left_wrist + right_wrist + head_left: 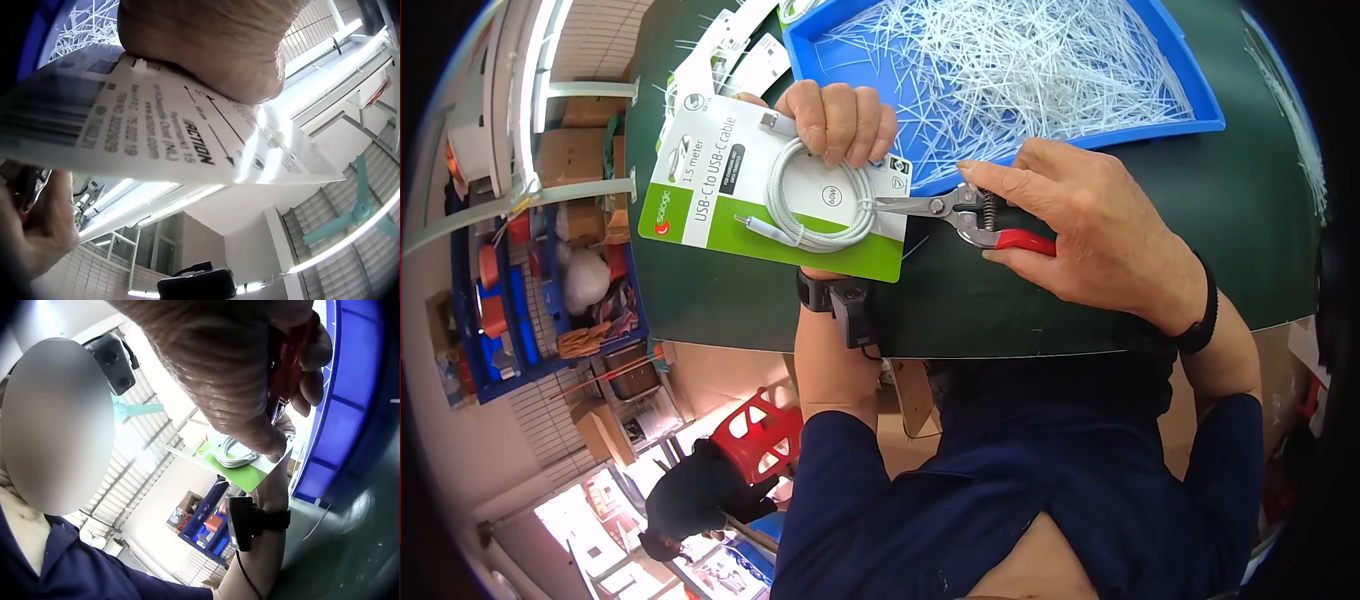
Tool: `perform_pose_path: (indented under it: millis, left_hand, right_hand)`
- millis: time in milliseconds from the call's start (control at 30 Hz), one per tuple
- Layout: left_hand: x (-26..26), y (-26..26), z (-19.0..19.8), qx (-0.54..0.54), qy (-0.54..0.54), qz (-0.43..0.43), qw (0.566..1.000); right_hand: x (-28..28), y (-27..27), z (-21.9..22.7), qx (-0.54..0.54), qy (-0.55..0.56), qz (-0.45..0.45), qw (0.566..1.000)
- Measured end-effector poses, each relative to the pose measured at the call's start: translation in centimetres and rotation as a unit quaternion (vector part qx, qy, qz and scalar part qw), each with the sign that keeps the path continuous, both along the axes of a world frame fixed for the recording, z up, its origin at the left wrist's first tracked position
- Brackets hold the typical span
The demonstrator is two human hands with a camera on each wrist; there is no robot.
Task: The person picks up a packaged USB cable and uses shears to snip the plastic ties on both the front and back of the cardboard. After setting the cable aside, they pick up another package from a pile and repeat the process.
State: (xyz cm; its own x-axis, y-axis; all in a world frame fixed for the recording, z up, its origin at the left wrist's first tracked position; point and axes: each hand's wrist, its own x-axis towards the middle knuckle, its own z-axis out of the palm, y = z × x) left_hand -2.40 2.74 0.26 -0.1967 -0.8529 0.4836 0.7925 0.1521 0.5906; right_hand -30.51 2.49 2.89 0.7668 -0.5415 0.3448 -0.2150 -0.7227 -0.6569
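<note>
Holding one cable card [730, 190] and one snips [960, 215], two hands.

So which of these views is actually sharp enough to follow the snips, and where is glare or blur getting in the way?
Head view: fisheye bends the edges, but the snips and cable card are sharp. Left wrist view: ceiling lights glare through the card's back, print partly washed out, left hand blurred. Right wrist view: right hand too close, soft, backlit.

My head camera looks steeply down on the table [1040, 310], while both wrist cameras sit close under my hands facing up toward the ceiling, all three sharing the cable card [730, 190].
</note>
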Motion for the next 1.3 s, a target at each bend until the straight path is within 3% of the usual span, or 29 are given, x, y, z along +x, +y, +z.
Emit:
perform_pose_path:
  millis: [267,500,600,700,733,833,1033,1167,1300]
  left_hand:
    - [0.1,0.0,0.3,-0.042,-0.029,0.005,0.999]
    - [0.0,0.5,0.5,-0.045,-0.061,0.074,0.994]
    - [-0.1,0.5,-0.4,-0.052,-0.013,0.116,0.992]
    - [0.0,0.1,-1.8,-0.062,0.018,0.124,0.99]
    - [0.0,-0.1,-2.5,-0.065,0.021,0.113,0.991]
    - [-1.5,-0.6,-4.0,-0.057,0.039,0.095,0.993]
    - [-4.9,0.6,-3.9,0.0,0.061,0.126,0.99]
    - [-5.7,0.4,-3.5,-0.028,0.042,0.123,0.991]
    - [-3.2,0.1,-2.4,-0.062,0.052,0.148,0.986]
  right_hand:
    - [0.2,0.3,-0.2,0.014,0.003,0.01,1.0]
    - [-0.2,-0.5,-0.4,-0.002,0.031,0.011,0.999]
    - [-0.1,-0.9,-0.3,-0.007,0.029,0.01,1.0]
    - [0.7,-1.0,-0.3,0.05,-0.061,-0.03,0.996]
    - [0.9,-0.8,-0.2,0.046,-0.052,-0.034,0.997]
    - [1.7,0.0,-0.3,0.126,-0.176,-0.015,0.976]
    - [2.3,0.7,-1.9,0.088,-0.198,-0.018,0.976]
    - [2.1,0.2,-1.0,0.059,-0.185,0.009,0.981]
    - [1.8,0.3,0.7,0.081,-0.225,0.009,0.971]
